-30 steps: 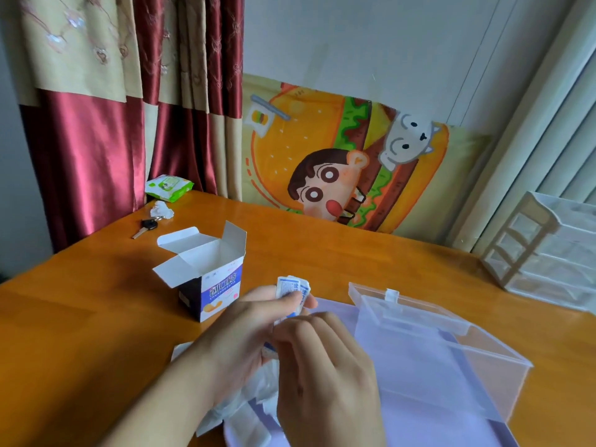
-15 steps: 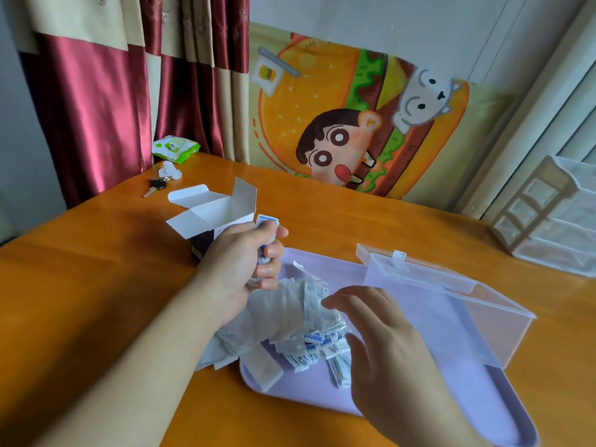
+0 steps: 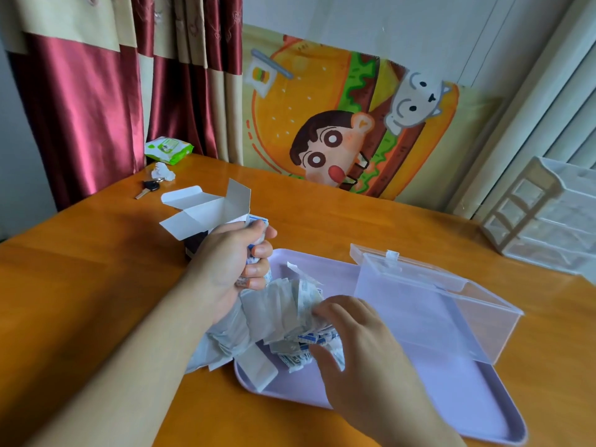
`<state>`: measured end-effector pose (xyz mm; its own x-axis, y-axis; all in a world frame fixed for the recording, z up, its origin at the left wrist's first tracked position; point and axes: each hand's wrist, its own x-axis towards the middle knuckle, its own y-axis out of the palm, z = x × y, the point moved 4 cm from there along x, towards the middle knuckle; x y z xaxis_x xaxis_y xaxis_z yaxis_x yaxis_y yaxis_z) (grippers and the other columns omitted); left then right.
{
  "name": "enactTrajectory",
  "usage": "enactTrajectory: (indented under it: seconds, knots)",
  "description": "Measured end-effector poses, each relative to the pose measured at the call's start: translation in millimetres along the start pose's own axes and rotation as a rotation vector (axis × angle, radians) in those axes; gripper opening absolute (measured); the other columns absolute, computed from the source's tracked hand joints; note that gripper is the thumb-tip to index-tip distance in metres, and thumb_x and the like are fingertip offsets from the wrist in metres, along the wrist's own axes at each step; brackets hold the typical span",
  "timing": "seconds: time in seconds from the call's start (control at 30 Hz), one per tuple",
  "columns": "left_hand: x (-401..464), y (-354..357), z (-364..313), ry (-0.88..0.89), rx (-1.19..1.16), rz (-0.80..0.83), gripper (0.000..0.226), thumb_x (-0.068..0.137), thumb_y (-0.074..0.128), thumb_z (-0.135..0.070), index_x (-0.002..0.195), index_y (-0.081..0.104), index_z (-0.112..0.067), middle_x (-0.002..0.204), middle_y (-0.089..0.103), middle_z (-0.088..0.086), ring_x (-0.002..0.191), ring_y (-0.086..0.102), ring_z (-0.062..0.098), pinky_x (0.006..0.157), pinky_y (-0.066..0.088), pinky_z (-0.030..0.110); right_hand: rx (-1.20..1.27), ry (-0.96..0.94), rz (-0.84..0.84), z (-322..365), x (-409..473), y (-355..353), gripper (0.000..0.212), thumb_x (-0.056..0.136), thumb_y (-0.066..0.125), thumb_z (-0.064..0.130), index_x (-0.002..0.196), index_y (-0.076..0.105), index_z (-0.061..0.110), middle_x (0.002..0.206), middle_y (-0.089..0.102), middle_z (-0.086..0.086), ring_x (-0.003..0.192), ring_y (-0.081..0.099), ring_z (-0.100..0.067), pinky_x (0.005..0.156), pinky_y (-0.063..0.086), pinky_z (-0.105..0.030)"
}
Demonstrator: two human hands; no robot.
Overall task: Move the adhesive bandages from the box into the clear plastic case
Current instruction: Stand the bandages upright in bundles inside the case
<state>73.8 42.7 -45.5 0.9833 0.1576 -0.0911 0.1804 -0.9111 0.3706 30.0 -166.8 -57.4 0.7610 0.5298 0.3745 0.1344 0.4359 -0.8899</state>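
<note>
Our left hand point(image 3: 230, 256) grips a bundle of bandages point(image 3: 258, 253) tight; our right hand point(image 3: 358, 337) seemingly pinches the loose pile point(image 3: 290, 314) with curled fingers

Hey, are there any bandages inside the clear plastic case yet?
No, the clear case looks empty, while the bandages lie heaped on the purple tray beside it.

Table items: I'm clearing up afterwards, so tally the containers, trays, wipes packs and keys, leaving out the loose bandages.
Containers: 3, the open box, clear plastic case, drawer unit
Trays: 1, lilac tray
Wipes packs: 1
Keys: 1
Total: 6
</note>
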Motion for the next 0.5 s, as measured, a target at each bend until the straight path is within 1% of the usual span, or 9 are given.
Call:
enactTrajectory:
  seconds: [0.07, 0.1, 0.13, 0.17, 0.23, 0.3, 0.33, 0.43, 0.5]
  knots:
    - [0.0, 0.2, 0.2, 0.003, 0.017, 0.0, 0.025, 0.11, 0.045, -0.027, 0.099, 0.059, -0.009, 0.062, 0.041, -0.002, 0.045, 0.027, 0.011, 0.042, 0.023, 0.022, -0.001, 0.007, -0.004, 1.9, 1.1, 3.6, 0.042, 0.092, 0.07, 0.036, 0.131, 0.053, 0.04, 0.134, 0.044, 0.026, 0.128, 0.042, -0.001, 0.091, 0.05, -0.019]
    - [-0.1, 0.2, 0.3, 0.003, 0.022, 0.0, 0.026, 0.11, 0.045, -0.027, 0.099, 0.059, -0.009, 0.061, 0.042, -0.002, 0.045, 0.028, 0.011, 0.042, 0.023, 0.022, -0.002, 0.027, -0.012, 1.9, 0.8, 4.6, 0.044, 0.093, 0.069, 0.036, 0.133, 0.05, 0.041, 0.137, 0.041, 0.026, 0.129, 0.04, 0.0, 0.089, 0.051, -0.02]
    - [-0.2, 0.1, 0.0, 0.003, 0.023, 0.0, 0.026, 0.11, 0.045, -0.027, 0.099, 0.06, -0.009, 0.061, 0.043, -0.002, 0.044, 0.029, 0.011, 0.042, 0.024, 0.022, 0.0, 0.05, -0.032, 2.1, -0.3, 4.3, 0.043, 0.093, 0.069, 0.034, 0.131, 0.05, 0.041, 0.135, 0.041, 0.026, 0.128, 0.042, -0.002, 0.085, 0.054, -0.023]
    - [-0.3, -0.2, -0.3, 0.003, 0.022, -0.001, 0.026, 0.11, 0.045, -0.027, 0.099, 0.06, -0.009, 0.061, 0.043, -0.002, 0.044, 0.029, 0.011, 0.042, 0.024, 0.021, 0.01, 0.065, -0.065, 2.3, -1.8, 2.9, 0.04, 0.091, 0.072, 0.032, 0.124, 0.052, 0.04, 0.128, 0.044, 0.024, 0.123, 0.047, -0.005, 0.078, 0.055, -0.026]
    - [-0.6, -0.1, -0.8, 0.002, 0.019, -0.002, 0.025, 0.11, 0.045, -0.026, 0.098, 0.06, -0.009, 0.061, 0.043, -0.002, 0.044, 0.029, 0.011, 0.042, 0.024, 0.021, 0.012, 0.07, -0.131, 2.2, -5.2, -0.2, 0.031, 0.083, 0.08, 0.03, 0.103, 0.058, 0.035, 0.108, 0.05, 0.02, 0.103, 0.056, -0.011, 0.065, 0.052, -0.027]
    - [-0.9, 0.1, -1.4, 0.003, 0.018, -0.003, 0.025, 0.109, 0.045, -0.026, 0.098, 0.06, -0.009, 0.061, 0.042, -0.001, 0.044, 0.029, 0.012, 0.042, 0.024, 0.021, -0.071, 0.021, -0.15, 4.0, -5.6, -0.2, 0.03, 0.071, 0.09, 0.032, 0.085, 0.064, 0.031, 0.092, 0.054, 0.015, 0.084, 0.056, -0.015, 0.062, 0.044, -0.024]
    - [-1.1, 0.6, -1.6, 0.003, 0.02, -0.003, 0.025, 0.109, 0.045, -0.026, 0.098, 0.06, -0.009, 0.061, 0.042, -0.001, 0.044, 0.029, 0.012, 0.042, 0.024, 0.021, -0.127, -0.014, -0.158, 5.4, -5.2, 0.7, 0.031, 0.066, 0.093, 0.034, 0.08, 0.066, 0.028, 0.087, 0.055, 0.012, 0.079, 0.055, -0.017, 0.062, 0.043, -0.025]
    - [-1.8, 2.2, -1.8, 0.004, 0.025, 0.007, 0.025, 0.109, 0.045, -0.025, 0.097, 0.059, -0.008, 0.061, 0.043, -0.001, 0.043, 0.031, 0.011, 0.041, 0.025, 0.02, -0.22, -0.071, -0.181, 7.6, -1.9, 5.5, 0.029, 0.063, 0.092, 0.034, 0.075, 0.068, 0.023, 0.083, 0.058, 0.007, 0.073, 0.055, -0.022, 0.059, 0.048, -0.032]
    - [-2.9, 1.8, -2.0, 0.004, 0.029, 0.01, 0.025, 0.109, 0.045, -0.025, 0.098, 0.059, -0.008, 0.06, 0.043, -0.001, 0.042, 0.031, 0.011, 0.04, 0.026, 0.019, -0.266, -0.099, -0.177, 6.6, -0.1, 11.9, 0.023, 0.065, 0.088, 0.028, 0.074, 0.068, 0.022, 0.083, 0.058, 0.005, 0.072, 0.055, -0.025, 0.059, 0.049, -0.036]
